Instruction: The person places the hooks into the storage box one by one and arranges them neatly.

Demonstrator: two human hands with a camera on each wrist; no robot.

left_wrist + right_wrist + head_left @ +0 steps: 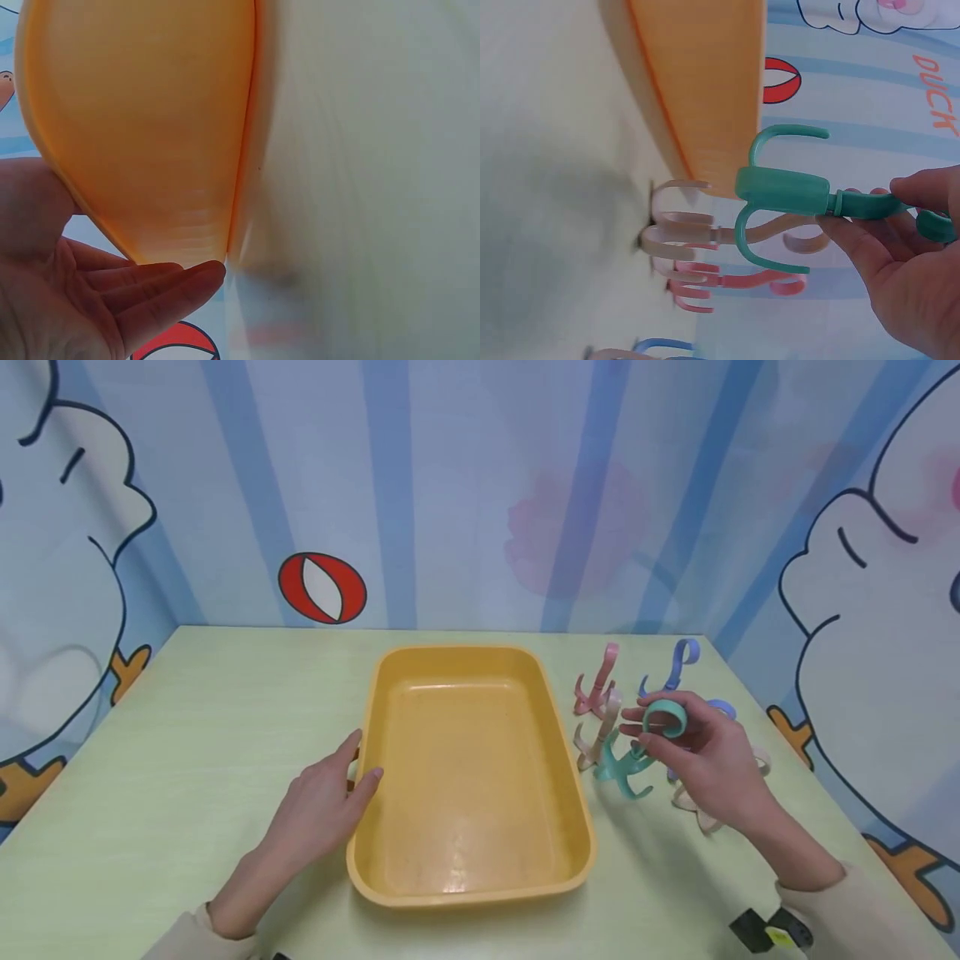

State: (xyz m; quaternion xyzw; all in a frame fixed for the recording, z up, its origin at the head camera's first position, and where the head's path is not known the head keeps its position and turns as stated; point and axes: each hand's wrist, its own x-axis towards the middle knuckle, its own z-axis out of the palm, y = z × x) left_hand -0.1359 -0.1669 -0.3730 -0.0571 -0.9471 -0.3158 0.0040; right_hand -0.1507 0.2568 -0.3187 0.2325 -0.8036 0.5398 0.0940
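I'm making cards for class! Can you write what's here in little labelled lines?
Left hand: holds the edge of a yellow, rectangular plastic tray
Right hand: pinches a raised green, curly, pronged plastic hook
Tray spot: on a flat, pale green table
Right of tray: curly plastic pink hook, beige hooks and blue hooks
Behind: upright blue striped wall

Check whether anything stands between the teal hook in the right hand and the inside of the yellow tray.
Yes, the raised right wall of the yellow tray; the right hand holds the teal hook outside it. A beige hook stands close to that wall, slightly beyond.
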